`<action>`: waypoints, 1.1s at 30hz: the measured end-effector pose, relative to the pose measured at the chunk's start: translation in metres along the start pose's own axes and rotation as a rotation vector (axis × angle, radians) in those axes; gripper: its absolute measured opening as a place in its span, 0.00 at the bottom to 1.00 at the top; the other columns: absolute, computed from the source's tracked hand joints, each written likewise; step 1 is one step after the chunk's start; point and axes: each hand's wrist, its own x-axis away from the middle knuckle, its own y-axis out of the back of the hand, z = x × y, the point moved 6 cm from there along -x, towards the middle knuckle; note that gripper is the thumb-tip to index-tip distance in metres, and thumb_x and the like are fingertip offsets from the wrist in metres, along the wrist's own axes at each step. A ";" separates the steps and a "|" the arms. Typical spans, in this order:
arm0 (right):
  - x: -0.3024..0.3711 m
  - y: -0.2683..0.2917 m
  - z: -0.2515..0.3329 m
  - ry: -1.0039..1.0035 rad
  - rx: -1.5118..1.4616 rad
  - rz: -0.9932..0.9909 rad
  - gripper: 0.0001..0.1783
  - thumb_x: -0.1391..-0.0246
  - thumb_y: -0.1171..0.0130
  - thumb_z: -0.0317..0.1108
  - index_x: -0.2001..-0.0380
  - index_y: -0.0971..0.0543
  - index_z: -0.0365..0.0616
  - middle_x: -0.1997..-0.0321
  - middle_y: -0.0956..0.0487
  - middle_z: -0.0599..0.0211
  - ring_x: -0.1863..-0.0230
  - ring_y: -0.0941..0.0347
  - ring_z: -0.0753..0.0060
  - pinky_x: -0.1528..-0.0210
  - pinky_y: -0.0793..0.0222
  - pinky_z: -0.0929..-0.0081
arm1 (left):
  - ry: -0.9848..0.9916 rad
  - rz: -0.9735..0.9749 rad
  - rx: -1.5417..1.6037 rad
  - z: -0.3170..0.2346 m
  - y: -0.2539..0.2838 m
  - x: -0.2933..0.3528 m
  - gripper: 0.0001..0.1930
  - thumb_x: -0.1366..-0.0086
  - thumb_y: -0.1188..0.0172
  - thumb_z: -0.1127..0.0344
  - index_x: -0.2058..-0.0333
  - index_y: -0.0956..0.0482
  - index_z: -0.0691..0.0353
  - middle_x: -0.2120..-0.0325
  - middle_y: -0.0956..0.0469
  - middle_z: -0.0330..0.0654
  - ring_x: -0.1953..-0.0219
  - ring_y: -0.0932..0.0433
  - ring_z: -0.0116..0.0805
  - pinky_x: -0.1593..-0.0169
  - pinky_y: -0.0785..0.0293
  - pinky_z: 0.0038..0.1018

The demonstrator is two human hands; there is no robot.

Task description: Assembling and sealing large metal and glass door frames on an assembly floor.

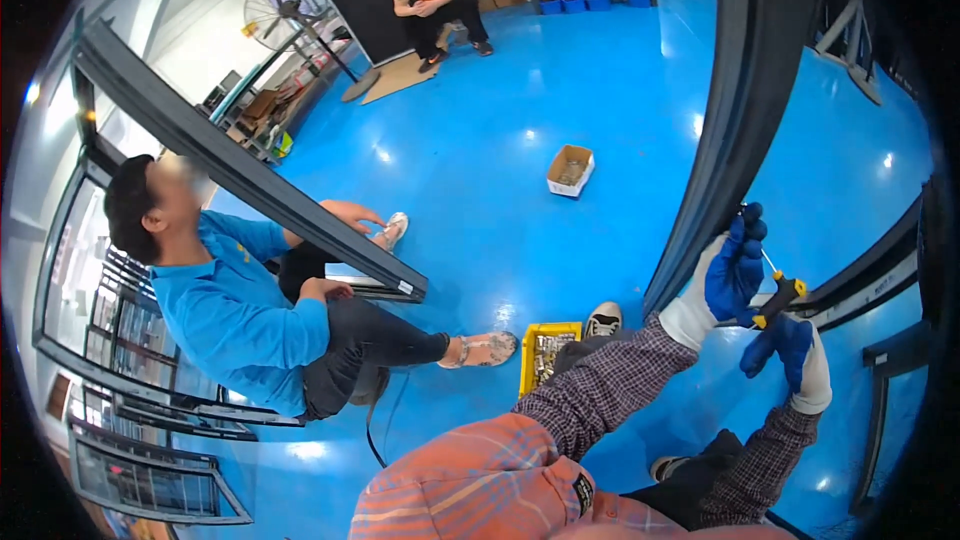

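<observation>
The left hand [735, 265] has blue, smooth-looking coating over the fingers and a white fabric cuff; its fingers are bent against the edge of a tall dark frame member [735, 110], though whether they pinch anything cannot be told. Just below it, the right hand [788, 352], gloved alike, curls its fingers beside the lower end of a screwdriver [782, 298]; whether they close on it cannot be told either. The screwdriver lies between the two hands, its chunky handle black with yellow ends, its thin metal shaft pointing up toward the left hand's fingers. The frame member, grooved lengthwise and matt, rises above the left hand, bowed by the lens. To the right of both hands runs another dark bar [875, 258] with a paler strip. Left of the hands, beyond the crinkled checked sleeve [610, 390], sits a yellow plastic tray [526, 360] of small shiny metal pieces. Farther up and left, an open cardboard box [566, 187] rests on the glossy blue floor [480, 180]. Well left of the hands, a person in a blue shirt [225, 310] sits beside a slanting dark bar [250, 170]
</observation>
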 end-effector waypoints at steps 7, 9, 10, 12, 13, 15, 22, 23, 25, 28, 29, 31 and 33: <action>-0.003 -0.005 0.052 0.293 -0.590 -0.171 0.24 0.35 0.60 0.45 0.54 0.26 0.32 0.78 0.22 0.57 0.81 0.28 0.68 0.78 0.31 0.76 | 0.007 0.020 0.016 -0.001 -0.010 0.000 0.18 0.33 0.48 0.61 0.47 0.31 0.59 0.63 0.25 0.38 0.70 0.23 0.21 0.70 0.22 0.17; -0.001 0.005 0.037 0.200 -0.458 -0.204 0.27 0.36 0.61 0.48 0.51 0.28 0.32 0.79 0.23 0.58 0.82 0.29 0.69 0.78 0.32 0.77 | 0.009 0.003 0.026 0.000 -0.014 0.003 0.18 0.33 0.48 0.61 0.47 0.31 0.59 0.63 0.25 0.38 0.71 0.23 0.21 0.70 0.22 0.17; -0.001 0.013 0.024 0.110 -0.330 -0.229 0.31 0.37 0.61 0.52 0.49 0.30 0.32 0.80 0.23 0.59 0.82 0.30 0.70 0.78 0.33 0.78 | 0.007 -0.012 0.028 0.000 -0.015 0.004 0.18 0.32 0.48 0.61 0.47 0.31 0.59 0.63 0.25 0.38 0.71 0.23 0.22 0.70 0.22 0.17; 0.002 0.024 0.003 -0.072 -0.076 -0.276 0.38 0.38 0.61 0.59 0.43 0.34 0.31 0.81 0.25 0.61 0.84 0.32 0.71 0.78 0.34 0.80 | 0.001 -0.044 0.031 0.002 -0.015 0.004 0.18 0.32 0.49 0.60 0.47 0.31 0.59 0.63 0.25 0.38 0.71 0.23 0.22 0.70 0.22 0.17; 0.003 0.024 0.004 -0.071 -0.076 -0.278 0.38 0.38 0.61 0.59 0.43 0.34 0.31 0.81 0.25 0.61 0.84 0.32 0.71 0.78 0.34 0.80 | 0.004 -0.043 0.031 0.002 -0.014 0.004 0.18 0.32 0.49 0.60 0.47 0.31 0.59 0.63 0.25 0.38 0.71 0.23 0.22 0.70 0.22 0.17; 0.002 0.007 0.011 -0.003 -0.059 -0.034 0.38 0.38 0.61 0.59 0.44 0.34 0.31 0.81 0.25 0.61 0.84 0.31 0.71 0.76 0.33 0.79 | 0.004 -0.031 0.048 0.000 -0.013 0.004 0.18 0.32 0.50 0.60 0.46 0.32 0.59 0.63 0.25 0.38 0.71 0.22 0.23 0.71 0.23 0.17; 0.008 -0.008 0.056 0.326 -0.526 -0.165 0.24 0.35 0.59 0.43 0.50 0.29 0.32 0.78 0.23 0.58 0.81 0.29 0.70 0.76 0.33 0.78 | -0.006 -0.018 0.061 0.002 -0.015 0.003 0.17 0.31 0.52 0.60 0.47 0.31 0.59 0.63 0.23 0.39 0.72 0.22 0.24 0.71 0.23 0.17; 0.008 -0.006 0.056 0.326 -0.523 -0.171 0.24 0.35 0.59 0.43 0.50 0.29 0.32 0.78 0.23 0.58 0.81 0.29 0.70 0.76 0.33 0.78 | 0.000 -0.018 0.065 0.002 -0.014 0.003 0.17 0.31 0.52 0.60 0.47 0.31 0.59 0.63 0.23 0.39 0.72 0.22 0.24 0.71 0.23 0.17; 0.007 -0.006 0.048 0.245 -0.437 -0.113 0.25 0.36 0.58 0.45 0.50 0.29 0.33 0.78 0.23 0.59 0.81 0.30 0.71 0.76 0.32 0.79 | 0.009 -0.001 0.069 -0.001 -0.013 0.003 0.17 0.31 0.52 0.60 0.47 0.31 0.59 0.63 0.23 0.39 0.72 0.22 0.24 0.72 0.23 0.17; 0.004 -0.003 0.030 0.121 -0.310 -0.024 0.27 0.37 0.56 0.48 0.49 0.30 0.34 0.77 0.23 0.60 0.81 0.30 0.72 0.74 0.32 0.79 | 0.022 0.016 0.076 -0.001 -0.013 0.003 0.17 0.31 0.52 0.60 0.47 0.31 0.58 0.63 0.22 0.39 0.72 0.22 0.24 0.72 0.23 0.17; 0.003 -0.002 0.024 0.079 -0.268 0.008 0.27 0.37 0.56 0.49 0.49 0.30 0.34 0.77 0.23 0.61 0.81 0.30 0.72 0.74 0.32 0.80 | 0.022 -0.001 0.075 -0.001 -0.014 0.003 0.17 0.30 0.53 0.60 0.47 0.31 0.58 0.63 0.22 0.39 0.72 0.22 0.24 0.72 0.23 0.17; 0.002 -0.003 0.015 -0.004 -0.186 0.072 0.29 0.38 0.55 0.51 0.48 0.30 0.35 0.76 0.23 0.62 0.81 0.30 0.73 0.73 0.31 0.80 | 0.020 -0.035 0.073 -0.001 -0.014 0.004 0.16 0.30 0.53 0.60 0.47 0.31 0.58 0.63 0.22 0.39 0.72 0.22 0.25 0.72 0.23 0.17; 0.003 -0.006 0.014 -0.047 -0.145 0.102 0.29 0.38 0.54 0.52 0.48 0.31 0.35 0.76 0.24 0.63 0.81 0.30 0.73 0.73 0.31 0.80 | 0.020 -0.054 0.073 0.000 -0.014 0.005 0.16 0.30 0.53 0.60 0.47 0.30 0.58 0.63 0.22 0.39 0.72 0.21 0.25 0.72 0.23 0.18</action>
